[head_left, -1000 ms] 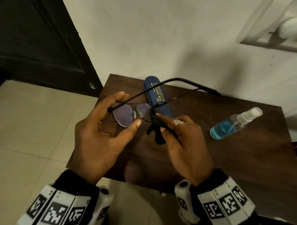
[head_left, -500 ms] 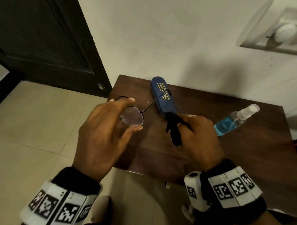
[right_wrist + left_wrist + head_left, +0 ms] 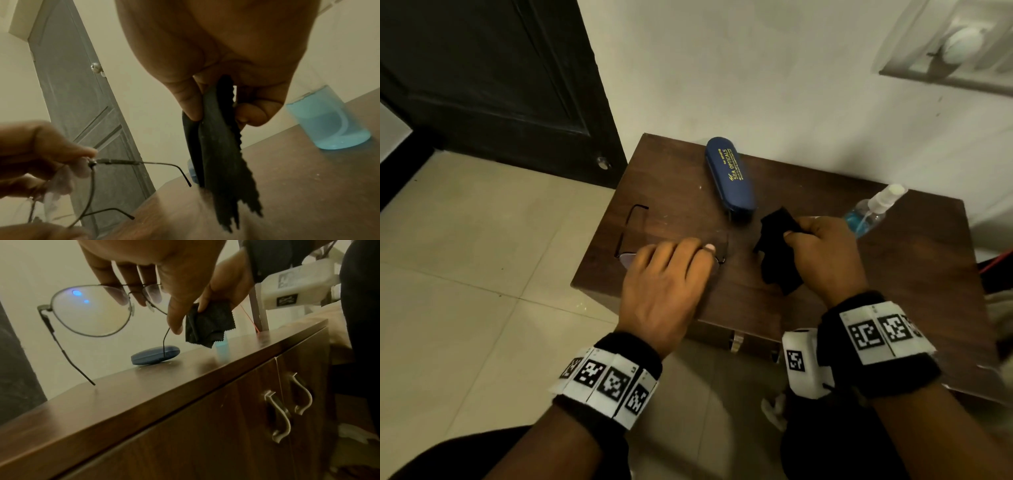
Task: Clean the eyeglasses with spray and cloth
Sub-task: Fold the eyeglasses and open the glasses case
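Note:
The thin black wire-frame eyeglasses hang low over the left front of the brown cabinet top, temples unfolded and pointing away from me. My left hand grips them by the upper rim and bridge, fingers behind the lenses and thumb in front. My right hand pinches a crumpled black cloth between thumb and fingers just right of the glasses; the cloth dangles above the wood. The spray bottle with blue liquid lies at the back right, beyond the right hand.
A closed blue glasses case lies at the back middle of the top. The cabinet front has two metal door handles. A dark door stands at the left; tiled floor lies beside the cabinet.
Both hands have dropped and drawn apart. The left carried the glasses down to the cabinet's left front; the right moved right with the cloth, away from the lens.

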`<state>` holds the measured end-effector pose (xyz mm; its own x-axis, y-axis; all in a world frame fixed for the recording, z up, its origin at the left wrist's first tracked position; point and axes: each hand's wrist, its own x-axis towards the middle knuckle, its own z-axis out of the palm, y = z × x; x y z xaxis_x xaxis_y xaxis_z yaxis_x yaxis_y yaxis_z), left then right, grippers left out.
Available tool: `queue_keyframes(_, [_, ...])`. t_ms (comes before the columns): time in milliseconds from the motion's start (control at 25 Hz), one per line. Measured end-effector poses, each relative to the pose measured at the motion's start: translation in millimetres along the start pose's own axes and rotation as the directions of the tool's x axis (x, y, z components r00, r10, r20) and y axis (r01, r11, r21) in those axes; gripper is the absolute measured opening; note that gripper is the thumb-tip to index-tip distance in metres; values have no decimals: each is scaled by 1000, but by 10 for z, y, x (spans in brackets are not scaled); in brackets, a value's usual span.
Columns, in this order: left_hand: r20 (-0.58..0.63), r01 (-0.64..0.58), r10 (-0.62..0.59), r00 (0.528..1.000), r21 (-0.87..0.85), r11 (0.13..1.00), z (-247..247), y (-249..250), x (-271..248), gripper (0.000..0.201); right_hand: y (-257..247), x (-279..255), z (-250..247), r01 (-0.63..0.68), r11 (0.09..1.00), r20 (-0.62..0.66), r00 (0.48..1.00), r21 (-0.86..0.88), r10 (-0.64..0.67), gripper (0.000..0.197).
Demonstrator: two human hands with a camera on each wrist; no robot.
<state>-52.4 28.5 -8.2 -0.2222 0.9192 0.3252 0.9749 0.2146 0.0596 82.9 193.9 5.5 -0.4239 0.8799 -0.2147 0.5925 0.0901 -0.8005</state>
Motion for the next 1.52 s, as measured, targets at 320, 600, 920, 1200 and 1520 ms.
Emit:
queue_keyframes(320, [173, -3, -5, 985, 47, 999, 238, -8, 45, 69, -26, -80, 173, 36, 999, 48, 998, 17, -37, 18])
queue_keyframes(600, [192, -6, -2, 981, 39, 999, 277, 60, 92, 59, -85, -122, 158, 25, 991, 68, 997, 130, -34, 28])
queue_keyframes(920, [-5, 327, -377, 926, -486, 811, 36, 331, 203, 23, -101, -155, 148, -112, 935, 51, 994, 336, 101, 40])
queue_keyframes(1200, [836, 718, -252, 487, -548, -430, -57, 675, 407, 29, -11, -392, -125, -167, 808, 163, 983, 565, 90, 21])
queue_keyframes(1520, [717, 696, -280, 638, -693, -189, 183, 1180, 550, 33, 652, -501, -682, -330, 862, 51, 940, 385, 337, 24])
